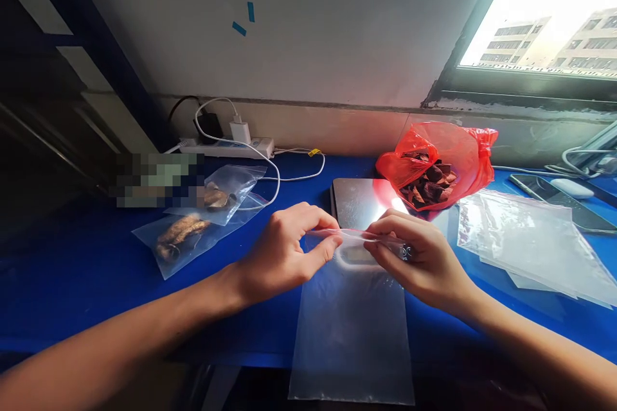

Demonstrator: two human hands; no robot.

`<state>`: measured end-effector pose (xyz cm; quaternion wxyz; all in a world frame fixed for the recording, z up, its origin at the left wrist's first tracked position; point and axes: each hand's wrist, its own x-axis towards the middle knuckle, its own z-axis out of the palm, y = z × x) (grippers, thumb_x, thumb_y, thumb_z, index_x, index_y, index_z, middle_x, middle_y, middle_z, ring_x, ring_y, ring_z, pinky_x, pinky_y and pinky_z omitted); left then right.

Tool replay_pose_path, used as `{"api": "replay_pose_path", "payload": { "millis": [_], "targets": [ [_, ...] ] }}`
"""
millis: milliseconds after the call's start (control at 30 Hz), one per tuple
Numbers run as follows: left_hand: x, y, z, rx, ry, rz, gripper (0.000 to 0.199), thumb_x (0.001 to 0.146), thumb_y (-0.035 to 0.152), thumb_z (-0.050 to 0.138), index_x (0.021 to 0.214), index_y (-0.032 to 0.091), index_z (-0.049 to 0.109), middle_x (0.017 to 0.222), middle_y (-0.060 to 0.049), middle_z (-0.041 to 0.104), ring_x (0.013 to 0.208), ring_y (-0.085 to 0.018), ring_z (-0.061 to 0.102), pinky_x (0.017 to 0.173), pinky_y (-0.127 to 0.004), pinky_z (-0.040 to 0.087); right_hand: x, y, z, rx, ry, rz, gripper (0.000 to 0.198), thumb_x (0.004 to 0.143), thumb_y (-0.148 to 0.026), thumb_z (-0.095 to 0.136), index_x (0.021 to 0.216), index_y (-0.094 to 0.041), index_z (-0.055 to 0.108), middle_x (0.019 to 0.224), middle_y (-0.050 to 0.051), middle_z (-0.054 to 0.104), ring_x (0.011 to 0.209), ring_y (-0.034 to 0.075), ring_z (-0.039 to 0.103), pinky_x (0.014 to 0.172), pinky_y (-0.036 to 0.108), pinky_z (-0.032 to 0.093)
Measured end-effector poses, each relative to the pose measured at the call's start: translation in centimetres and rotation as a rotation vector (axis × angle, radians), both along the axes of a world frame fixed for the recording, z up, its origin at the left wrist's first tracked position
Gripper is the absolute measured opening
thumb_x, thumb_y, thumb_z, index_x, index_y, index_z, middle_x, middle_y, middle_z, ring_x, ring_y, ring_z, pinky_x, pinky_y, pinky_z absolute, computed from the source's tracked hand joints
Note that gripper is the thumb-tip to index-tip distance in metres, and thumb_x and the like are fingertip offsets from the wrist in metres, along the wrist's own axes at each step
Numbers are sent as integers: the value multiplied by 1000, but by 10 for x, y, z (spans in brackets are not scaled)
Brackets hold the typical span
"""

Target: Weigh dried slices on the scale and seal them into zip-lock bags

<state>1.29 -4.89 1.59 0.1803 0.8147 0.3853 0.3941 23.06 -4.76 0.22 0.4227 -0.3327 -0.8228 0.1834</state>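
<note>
A clear zip-lock bag point(354, 327) hangs from both my hands, its red-edged top upward and its body hanging past the table's front edge. I see nothing inside it. My left hand point(296, 244) pinches the top edge between thumb and fingers. A short way to the right, my right hand point(417, 250) grips the same edge. Just behind the bag lies a flat scale with a shiny metal plate point(354, 199); its front part shows through the plastic. Beyond my right hand stands a red plastic bag point(463, 160), open, with dark brown dried pieces point(431, 183) in it.
Two filled clear bags point(186, 237) lie at left on the blue table point(96, 270). Flat clear bags point(530, 237) are stacked at right, near a phone point(554, 196) and a white mouse point(571, 188). A power strip point(231, 148) with cables runs along the wall.
</note>
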Motion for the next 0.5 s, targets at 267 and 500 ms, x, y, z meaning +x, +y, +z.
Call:
{"api": "replay_pose_path", "payload": {
  "millis": [267, 500],
  "targets": [
    [2, -6, 2, 21, -49, 19, 5, 80, 15, 67, 76, 15, 69, 74, 0, 70, 69, -11, 64, 65, -22, 49, -3, -5, -1, 12, 52, -46, 11, 83, -10, 60, 76, -18, 62, 66, -1, 59, 57, 9, 50, 51, 21, 40],
    [-3, -3, 11, -87, -15, 79, 7, 81, 19, 67, 77, 19, 73, 74, 1, 73, 66, -13, 66, 61, -24, 49, 7, 1, 2, -39, 72, -53, 10, 87, -21, 64, 77, -19, 66, 69, 1, 63, 59, 11, 55, 53, 24, 42]
  ]
}}
